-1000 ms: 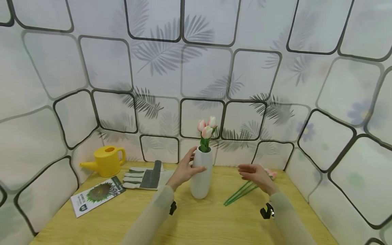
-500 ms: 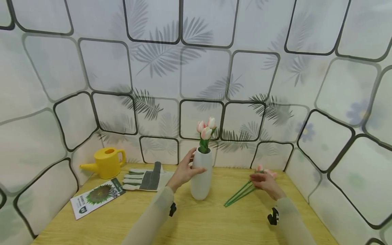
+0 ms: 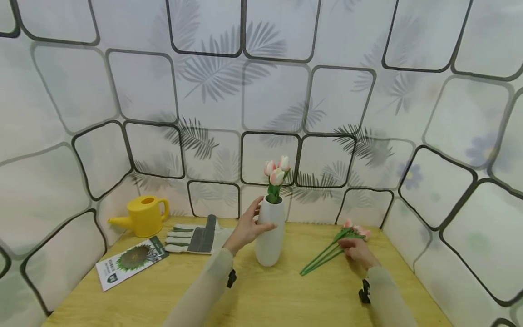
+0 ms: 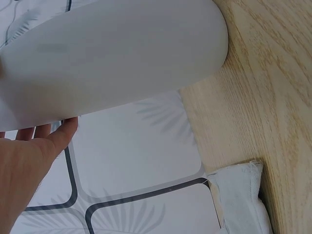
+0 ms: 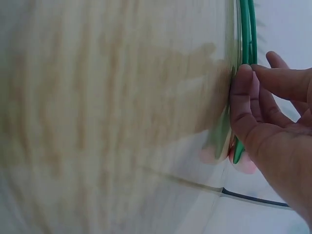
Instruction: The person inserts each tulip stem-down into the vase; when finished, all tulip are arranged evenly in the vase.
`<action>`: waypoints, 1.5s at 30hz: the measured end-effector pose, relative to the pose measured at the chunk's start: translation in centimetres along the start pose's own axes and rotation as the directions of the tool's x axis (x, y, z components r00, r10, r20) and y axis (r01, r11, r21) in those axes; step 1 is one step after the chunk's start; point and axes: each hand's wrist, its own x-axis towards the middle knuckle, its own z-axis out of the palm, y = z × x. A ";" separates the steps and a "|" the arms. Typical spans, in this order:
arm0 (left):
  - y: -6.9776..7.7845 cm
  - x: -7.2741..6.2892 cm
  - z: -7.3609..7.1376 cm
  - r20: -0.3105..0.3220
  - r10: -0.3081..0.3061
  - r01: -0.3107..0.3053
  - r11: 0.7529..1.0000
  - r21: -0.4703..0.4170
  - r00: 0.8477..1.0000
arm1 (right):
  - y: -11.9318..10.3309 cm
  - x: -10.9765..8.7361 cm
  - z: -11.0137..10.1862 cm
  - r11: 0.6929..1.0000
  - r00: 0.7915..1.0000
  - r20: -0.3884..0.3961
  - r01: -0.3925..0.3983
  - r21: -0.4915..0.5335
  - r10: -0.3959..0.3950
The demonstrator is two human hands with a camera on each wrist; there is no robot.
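Note:
A tall white vase (image 3: pixel 269 243) stands upright at mid-table, with several pink-and-white tulips (image 3: pixel 276 176) and green leaves showing above its rim. My left hand (image 3: pixel 246 230) holds it from the left, thumb across the front and fingers round the far side. In the left wrist view, the fingertips touch the vase's smooth wall (image 4: pixel 126 53). At the right, more pink tulips (image 3: pixel 321 260) lie with long green stems toward the front. My right hand (image 3: pixel 357 251) is down at their upper stems. Thumb and forefinger pinch green stems (image 5: pixel 245 31) close to the table in the right wrist view.
A yellow watering can (image 3: pixel 144 218) stands at the back left. Near it lie a white-and-grey work glove (image 3: pixel 200 236) and a seed packet (image 3: pixel 132 262) with a sunflower picture. Patterned walls (image 3: pixel 269 104) enclose the wooden table (image 3: pixel 286 295) at the back and sides.
My right hand has moved right and down from above the table to the lying tulips, and its fingers have come together on the stems. The left hand stays on the vase.

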 end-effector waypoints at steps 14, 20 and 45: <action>0.3 0.1 0.1 0.013 -0.023 0.023 1.000 -0.014 1.000 | -1.4 0.5 1.1 0.962 0.984 -0.059 -0.174 -0.210 0.166; 2.8 -0.9 -0.3 0.038 -0.024 0.025 1.000 -0.008 0.999 | -1.6 -0.3 0.9 0.975 0.962 -0.161 -0.216 0.057 0.223; 3.8 -1.6 -0.5 0.038 -0.022 0.022 1.000 -0.008 0.999 | -1.6 -0.8 1.3 0.886 0.882 -0.347 -0.149 0.439 0.320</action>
